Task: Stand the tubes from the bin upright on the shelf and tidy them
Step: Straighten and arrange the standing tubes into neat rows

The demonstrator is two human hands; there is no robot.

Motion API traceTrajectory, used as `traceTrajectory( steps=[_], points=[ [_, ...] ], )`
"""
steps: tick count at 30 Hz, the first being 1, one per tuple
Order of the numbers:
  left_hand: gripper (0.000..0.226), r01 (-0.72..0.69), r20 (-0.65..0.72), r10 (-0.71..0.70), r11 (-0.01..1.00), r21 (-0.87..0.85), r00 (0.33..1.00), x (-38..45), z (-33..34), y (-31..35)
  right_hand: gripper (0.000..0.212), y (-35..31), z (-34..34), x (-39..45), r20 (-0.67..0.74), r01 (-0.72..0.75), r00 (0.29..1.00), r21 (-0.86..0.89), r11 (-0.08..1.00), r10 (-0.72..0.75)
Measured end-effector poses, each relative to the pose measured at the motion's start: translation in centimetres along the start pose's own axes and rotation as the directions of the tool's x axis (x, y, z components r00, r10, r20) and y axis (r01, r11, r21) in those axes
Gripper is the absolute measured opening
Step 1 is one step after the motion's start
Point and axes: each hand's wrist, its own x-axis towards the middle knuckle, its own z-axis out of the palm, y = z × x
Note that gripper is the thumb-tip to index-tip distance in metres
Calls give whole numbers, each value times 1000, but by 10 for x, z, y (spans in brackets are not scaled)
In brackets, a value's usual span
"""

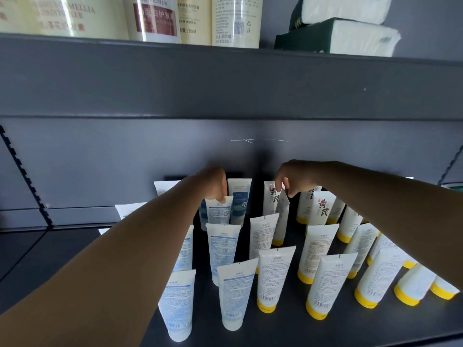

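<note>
The left forearm [107,249] fills the near corner, bare and stretched up across the grey shelf [275,329] toward the back rows. Right by it, at the shelf's front edge, stand two white tubes with blue print [179,304], cap down, and just beside them the white tubes with yellow caps [273,279] run in loose rows off to the right, most upright, a few at the far right leaning. Further back, the left hand [214,184] has its fingers curled down onto the top edge of a blue-printed tube [217,211] in the back row, pinching it there; that tube stands upright in front of a taller blue-and-white one [239,199]. The right hand [294,179] reaches in from the right with fingers bent, gripping the crimped top of a tilted tube [281,209] that leans against a tube with large dark characters [271,196]. On the shelf above sit cream conditioner bottles [152,18] and stacked tissue packs [343,33].
</note>
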Motion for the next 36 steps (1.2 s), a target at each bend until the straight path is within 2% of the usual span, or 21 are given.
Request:
traceTrajectory(
  steps=[6, 10, 16, 22, 36],
  points=[
    [33, 2, 4, -2, 1000, -9, 1000, -1, 1, 0, 3, 4, 5, -1, -23, 71, 997, 1, 997, -71],
    [35, 5, 11, -5, 1000, 13, 1000, -2, 2, 1, 21, 7, 9, -3, 15, 52, 999, -37, 998, -52],
    [36, 25, -3, -25, 999, 37, 1000, -4, 3, 2, 26, 2, 12, -10, 29, 60, 998, -66, 996, -58],
    [37, 26, -11, -25, 998, 58, 1000, -5, 4, 3, 20, 2, 13, -11, -65, 28, 998, 16, 999, -27],
    [35, 38, -3, -38, 998, 54, 999, -3, -1, 7, 28, -2, 17, -4, -77, -10, 997, -74, 997, 4]
  ],
)
